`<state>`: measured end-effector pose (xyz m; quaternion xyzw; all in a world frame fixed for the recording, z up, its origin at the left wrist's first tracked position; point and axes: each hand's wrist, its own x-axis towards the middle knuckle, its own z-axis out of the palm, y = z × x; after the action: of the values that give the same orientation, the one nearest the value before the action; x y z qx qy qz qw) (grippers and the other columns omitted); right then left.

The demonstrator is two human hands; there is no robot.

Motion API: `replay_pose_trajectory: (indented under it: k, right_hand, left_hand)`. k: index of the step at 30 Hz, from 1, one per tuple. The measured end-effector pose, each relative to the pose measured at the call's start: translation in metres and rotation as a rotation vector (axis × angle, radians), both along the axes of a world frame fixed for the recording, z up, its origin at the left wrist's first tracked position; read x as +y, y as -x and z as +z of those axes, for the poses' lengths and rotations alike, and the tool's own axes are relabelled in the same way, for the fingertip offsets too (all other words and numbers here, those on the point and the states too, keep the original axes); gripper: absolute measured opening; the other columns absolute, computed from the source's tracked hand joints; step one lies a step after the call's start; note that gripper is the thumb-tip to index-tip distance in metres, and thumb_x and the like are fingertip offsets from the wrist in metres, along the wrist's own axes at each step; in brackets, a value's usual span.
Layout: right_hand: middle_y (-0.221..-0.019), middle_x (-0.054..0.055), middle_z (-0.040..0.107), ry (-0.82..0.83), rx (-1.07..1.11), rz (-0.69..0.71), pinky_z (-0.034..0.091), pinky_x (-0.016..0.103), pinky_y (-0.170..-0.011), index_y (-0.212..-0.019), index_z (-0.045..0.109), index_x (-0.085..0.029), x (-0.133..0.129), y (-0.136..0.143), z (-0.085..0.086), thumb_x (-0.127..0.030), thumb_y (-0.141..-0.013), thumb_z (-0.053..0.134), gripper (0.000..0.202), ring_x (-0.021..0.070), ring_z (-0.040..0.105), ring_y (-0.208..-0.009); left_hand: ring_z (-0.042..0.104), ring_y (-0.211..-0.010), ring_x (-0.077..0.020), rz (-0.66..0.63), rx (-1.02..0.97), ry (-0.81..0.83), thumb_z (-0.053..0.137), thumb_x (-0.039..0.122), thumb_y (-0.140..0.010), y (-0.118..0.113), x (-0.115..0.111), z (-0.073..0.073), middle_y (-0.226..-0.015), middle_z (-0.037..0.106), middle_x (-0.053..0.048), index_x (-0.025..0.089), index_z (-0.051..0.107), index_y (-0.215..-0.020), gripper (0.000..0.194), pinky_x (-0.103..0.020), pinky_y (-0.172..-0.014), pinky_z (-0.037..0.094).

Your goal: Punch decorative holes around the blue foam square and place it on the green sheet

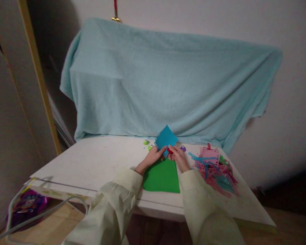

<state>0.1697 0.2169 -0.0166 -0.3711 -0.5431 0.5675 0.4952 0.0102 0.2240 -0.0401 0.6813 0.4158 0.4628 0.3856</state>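
A blue sheet with a row of small holes along its edge is held up above the white table. My left hand is closed on its lower left part, thumb on top. My right hand pinches a small red piece at the sheet's lower corner. Beneath both hands lies a green sheet, flat on the table. Two small green pieces with eyes, one of them farther back, sit left of the blue sheet. To its right is a small purple piece with an eye.
A tangled pile of pink, red, blue and green perforated strips covers the right side of the white table. Behind the table hangs a light blue cloth. A pale cable runs by the front left corner, near a purple package.
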Motion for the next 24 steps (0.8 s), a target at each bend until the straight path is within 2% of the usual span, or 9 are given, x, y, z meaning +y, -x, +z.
replay_pose_trajectory:
  k: [6,11,24]
  right_hand:
    - [-0.053,-0.004,0.054,0.002,0.002,0.054,0.026,0.024,-0.044,-0.075,0.053,-0.021,0.0008,-0.0034,0.0013,-0.054,-0.078,0.067,0.037,0.0102,0.048,-0.045]
    - [-0.055,-0.003,0.055,0.005,-0.017,0.047,0.028,0.025,-0.044,-0.074,0.055,-0.020,-0.0020,-0.0033,0.0021,-0.057,-0.074,0.069,0.040,0.0107,0.049,-0.047]
    - [-0.056,-0.003,0.056,-0.009,-0.041,0.049,0.028,0.022,-0.042,-0.080,0.057,-0.020,0.0006,-0.0026,-0.0013,-0.060,-0.075,0.067,0.041,0.0088,0.047,-0.045]
  left_hand:
    - [0.054,-0.048,-0.0137,0.028,0.003,-0.011,0.041,0.059,-0.091,0.0000,0.0005,-0.0004,-0.055,0.062,-0.003,0.013,0.063,-0.069,0.056,-0.025,-0.056,0.044]
    - [0.053,-0.046,-0.0134,0.029,0.017,-0.002,0.040,0.060,-0.090,0.0000,-0.0001,0.0000,-0.052,0.060,-0.002,0.013,0.063,-0.067,0.057,-0.024,-0.054,0.043]
    - [0.052,-0.047,-0.0132,0.038,0.025,-0.009,0.043,0.060,-0.089,0.0005,-0.0008,0.0007,-0.051,0.059,-0.002,0.013,0.063,-0.069,0.055,-0.024,-0.053,0.041]
